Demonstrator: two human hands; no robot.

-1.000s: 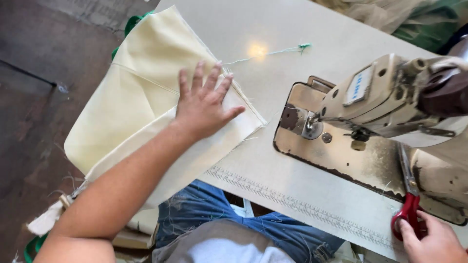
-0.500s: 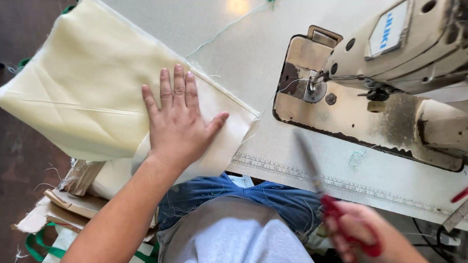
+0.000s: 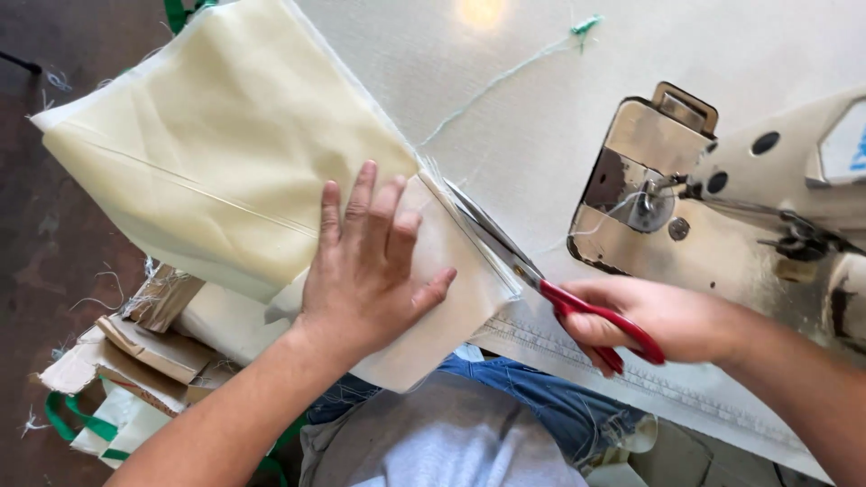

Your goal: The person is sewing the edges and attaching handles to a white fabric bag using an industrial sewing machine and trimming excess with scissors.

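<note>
While the white work table (image 3: 541,108) carries the sewing machine (image 3: 722,216) at its right side, the folded cream fabric (image 3: 225,162) lies across the table's left edge and overhangs it. My left hand (image 3: 365,271) rests flat and unclenched on the fabric's near corner, fingers spread, grasping nothing. My right hand (image 3: 658,320) is clenched through the red handles of the scissors (image 3: 541,280), whose blades lie along the fabric's right edge.
</note>
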